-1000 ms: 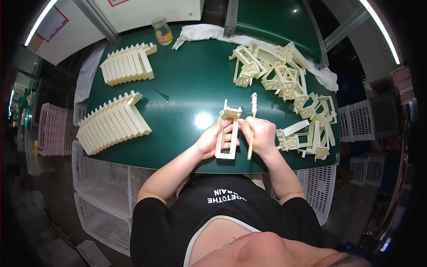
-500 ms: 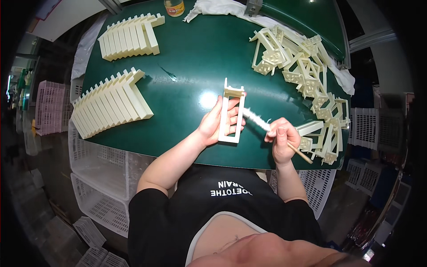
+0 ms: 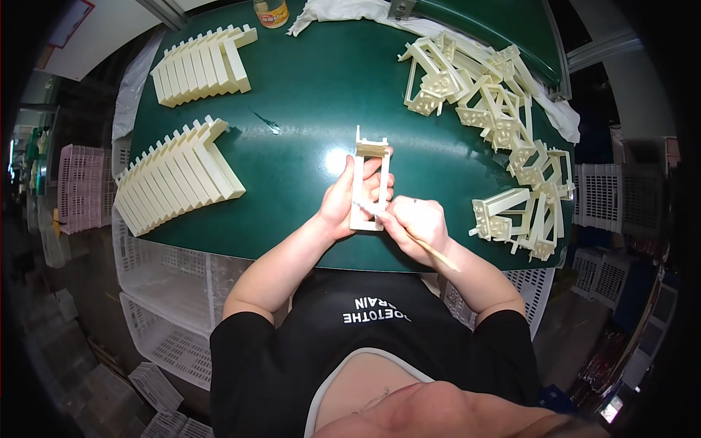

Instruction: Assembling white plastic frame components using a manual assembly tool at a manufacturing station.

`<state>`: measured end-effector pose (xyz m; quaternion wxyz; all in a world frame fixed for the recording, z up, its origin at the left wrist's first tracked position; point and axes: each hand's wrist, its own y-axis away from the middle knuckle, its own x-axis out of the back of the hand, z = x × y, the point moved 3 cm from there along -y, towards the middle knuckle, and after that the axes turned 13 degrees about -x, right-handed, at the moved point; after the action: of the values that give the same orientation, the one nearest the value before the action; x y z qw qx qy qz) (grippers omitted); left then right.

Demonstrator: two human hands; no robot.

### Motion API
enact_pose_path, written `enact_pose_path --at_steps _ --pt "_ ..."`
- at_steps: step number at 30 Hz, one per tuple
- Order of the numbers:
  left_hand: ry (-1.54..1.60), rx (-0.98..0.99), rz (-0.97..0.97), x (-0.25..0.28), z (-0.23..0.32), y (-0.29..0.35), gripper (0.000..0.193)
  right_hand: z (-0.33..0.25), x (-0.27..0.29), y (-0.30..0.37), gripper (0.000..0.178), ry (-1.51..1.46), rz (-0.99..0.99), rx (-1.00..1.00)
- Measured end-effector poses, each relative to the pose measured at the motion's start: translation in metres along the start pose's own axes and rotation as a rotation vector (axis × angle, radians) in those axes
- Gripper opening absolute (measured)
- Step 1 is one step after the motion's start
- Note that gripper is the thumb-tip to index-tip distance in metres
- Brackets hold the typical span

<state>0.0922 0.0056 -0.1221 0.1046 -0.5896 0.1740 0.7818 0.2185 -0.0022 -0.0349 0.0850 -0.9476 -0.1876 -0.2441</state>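
Observation:
My left hand [image 3: 337, 204] holds a cream plastic rectangular frame [image 3: 358, 182] with pegs at its far end, above the green table [image 3: 292, 95]. Its fingers lie behind the frame and show through the opening. In my closed right hand [image 3: 420, 226] is a thin wooden stick [image 3: 438, 257] with a white fluffy tip [image 3: 367, 208]. That tip reaches across the lower part of the frame, near its end bar; whether it touches the plastic is hard to see.
Two neat rows of similar cream parts, a far row [image 3: 201, 69] and a near row [image 3: 179, 175], stand at the left. A loose pile of frames [image 3: 496, 117] covers the right side. At the back are a jar [image 3: 272, 13] and white cloth [image 3: 343, 10]. White crates [image 3: 164, 263] sit below the table edge.
My right hand has moved left with the stick, from beside the pile to the held frame. The fluffy tip now crosses the frame's lower part. My left hand keeps its hold.

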Motion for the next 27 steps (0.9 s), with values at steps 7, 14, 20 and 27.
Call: enact_pose_path --at_steps 7,14,20,27 --pt "0.049 0.063 -0.079 0.001 0.002 0.002 0.063 0.008 -0.003 -0.005 0.019 -0.09 -0.216 -0.151" --pt "0.074 0.11 -0.041 -0.003 -0.001 0.002 0.067 -0.002 -0.007 -0.003 0.023 -0.128 -0.225 0.051" --pt "-0.085 0.066 -0.009 -0.002 0.0 0.003 0.068 0.001 0.003 -0.025 0.029 -0.151 -0.324 -0.204" --pt "0.053 -0.055 -0.149 0.008 -0.001 -0.001 0.069 0.006 0.011 -0.02 0.034 -0.188 -0.372 -0.443"
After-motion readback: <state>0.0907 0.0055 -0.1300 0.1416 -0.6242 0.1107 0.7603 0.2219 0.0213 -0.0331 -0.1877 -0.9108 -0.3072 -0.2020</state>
